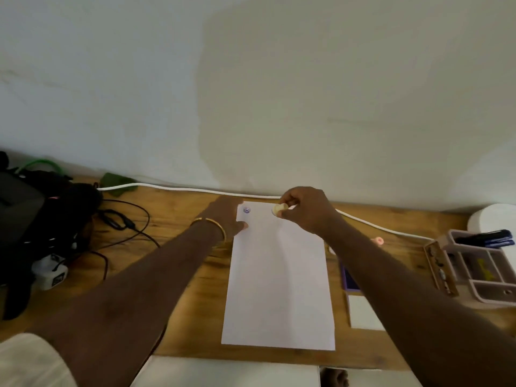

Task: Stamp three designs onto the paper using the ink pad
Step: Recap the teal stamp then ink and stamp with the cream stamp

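Note:
A white sheet of paper [279, 289] lies lengthwise on the wooden desk [178, 219]. One round blue stamped design [246, 210] shows near its far left corner. My left hand [227, 216] lies flat on the paper's far left edge, a gold bangle on the wrist. My right hand [304, 209] pinches a small cream round stamp [279, 209] just over the paper's far edge, to the right of the blue mark. The purple ink pad [349, 277] lies right of the paper, partly hidden by my right forearm.
A pink stamp [379, 241] and a white cable [167, 187] lie toward the back. A pink divided organiser [480, 263] with pens stands at right, a white pad [363, 311] near the ink pad. Black bag, chargers and wires crowd the left.

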`<state>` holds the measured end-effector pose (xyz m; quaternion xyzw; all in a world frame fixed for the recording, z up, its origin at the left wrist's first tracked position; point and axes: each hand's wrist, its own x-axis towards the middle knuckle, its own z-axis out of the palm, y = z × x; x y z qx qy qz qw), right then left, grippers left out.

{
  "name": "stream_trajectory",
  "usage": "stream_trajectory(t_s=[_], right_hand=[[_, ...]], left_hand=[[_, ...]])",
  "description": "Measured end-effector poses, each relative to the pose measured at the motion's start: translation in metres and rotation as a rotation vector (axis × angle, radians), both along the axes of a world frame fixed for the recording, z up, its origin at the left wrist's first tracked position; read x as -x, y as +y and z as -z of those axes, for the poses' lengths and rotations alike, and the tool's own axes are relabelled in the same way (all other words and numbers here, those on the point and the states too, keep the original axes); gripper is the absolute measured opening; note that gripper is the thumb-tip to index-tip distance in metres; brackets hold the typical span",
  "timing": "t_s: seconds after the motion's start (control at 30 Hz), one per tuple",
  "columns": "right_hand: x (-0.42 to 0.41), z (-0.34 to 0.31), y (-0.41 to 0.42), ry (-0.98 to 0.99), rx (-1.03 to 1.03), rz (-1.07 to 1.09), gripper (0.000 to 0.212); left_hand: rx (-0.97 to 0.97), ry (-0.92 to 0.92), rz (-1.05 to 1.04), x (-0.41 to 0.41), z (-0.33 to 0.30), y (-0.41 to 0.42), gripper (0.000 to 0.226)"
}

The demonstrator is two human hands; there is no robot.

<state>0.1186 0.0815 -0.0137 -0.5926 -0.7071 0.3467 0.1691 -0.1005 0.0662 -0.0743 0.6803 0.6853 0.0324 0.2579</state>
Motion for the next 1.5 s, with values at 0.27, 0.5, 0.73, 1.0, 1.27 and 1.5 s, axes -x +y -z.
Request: stream_trajectory(t_s=[0.27, 0.5, 0.73, 1.0, 1.27, 1.5], right_hand=[[0.042, 0.035, 0.027, -0.062, -0.092, -0.130, 0.020], [0.045, 0.046, 0.025, -0.145, -0.092, -0.173, 0.032], [0.046, 0.050, 0.023, -0.207, -0.134, -0.202, 0.032], [0.047, 0.052, 0.021, -0.225, -0.149, -0.198, 0.032], [0.048, 0.051, 0.020, -0.251, -0.147, -0.204, 0.033], [0.049, 0.051, 0.019, -0.278, -0.137, -0.218, 0.033]], left_hand=[[-0.001, 0.042, 0.101, 0.017, 0.018, 0.022, 0.090], [0.029, 0.129, 0.142, 0.021, 0.027, 0.023, 0.093], [0.060, 0.105, 0.121, 0.018, 0.018, 0.021, 0.092], [0.070, 0.058, 0.094, 0.016, 0.009, 0.018, 0.090], [0.086, 0.031, 0.065, 0.015, 0.009, 0.018, 0.090], [0.101, 0.027, 0.056, 0.014, 0.008, 0.018, 0.091]])
